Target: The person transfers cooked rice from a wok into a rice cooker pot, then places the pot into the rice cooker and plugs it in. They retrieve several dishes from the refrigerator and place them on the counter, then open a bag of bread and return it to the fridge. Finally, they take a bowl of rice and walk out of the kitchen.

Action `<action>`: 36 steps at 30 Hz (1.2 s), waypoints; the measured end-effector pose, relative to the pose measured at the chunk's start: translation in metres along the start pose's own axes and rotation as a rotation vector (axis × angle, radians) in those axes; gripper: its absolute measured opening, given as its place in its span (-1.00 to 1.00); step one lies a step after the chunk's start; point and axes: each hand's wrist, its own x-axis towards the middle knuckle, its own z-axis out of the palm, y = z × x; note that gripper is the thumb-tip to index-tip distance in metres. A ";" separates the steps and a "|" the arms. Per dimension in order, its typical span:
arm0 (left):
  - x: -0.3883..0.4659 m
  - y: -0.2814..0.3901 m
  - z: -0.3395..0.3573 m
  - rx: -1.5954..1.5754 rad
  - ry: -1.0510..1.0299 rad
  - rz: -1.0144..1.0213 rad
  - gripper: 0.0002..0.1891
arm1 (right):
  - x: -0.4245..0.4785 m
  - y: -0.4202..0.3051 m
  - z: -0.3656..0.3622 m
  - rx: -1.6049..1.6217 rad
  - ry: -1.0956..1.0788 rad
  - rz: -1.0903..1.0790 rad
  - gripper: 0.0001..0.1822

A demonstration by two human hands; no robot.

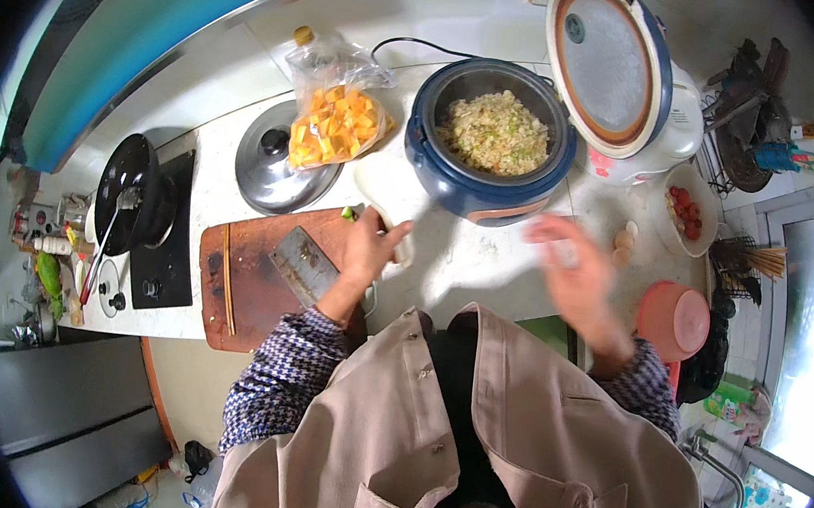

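Note:
My left hand [370,250] grips a pale utensil [405,252] that looks like a rice paddle, beside the cutting board. My right hand [578,274] is blurred over the counter, its fingers partly curled. Whether something pale sits between them is unclear. In front of me stands a blue rice cooker [450,185] with its lid [609,60] raised. Cooked rice [499,132] with green bits lies in its pot. On the wooden cutting board [247,312] rest a cleaver [303,266] and a pair of chopsticks [229,277].
A plastic bag of orange cubes [338,130] lies partly over a metal lid [267,174]. A black wok [120,182] stands on the left cooktop [174,231]. To the right are eggshells [625,244], a white bowl of red fruit [687,211] and a pink basin [673,316].

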 end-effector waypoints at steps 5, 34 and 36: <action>-0.017 0.062 0.023 -0.471 -0.094 -0.129 -0.71 | -0.009 0.019 0.084 -0.070 -0.275 0.183 -0.43; 0.045 0.062 0.037 0.524 0.145 0.639 -0.29 | 0.131 0.049 -0.009 -0.753 -0.370 0.125 -0.68; 0.046 0.064 0.039 0.518 0.142 0.641 -0.29 | 0.127 0.066 0.014 -0.883 -0.437 0.166 -0.68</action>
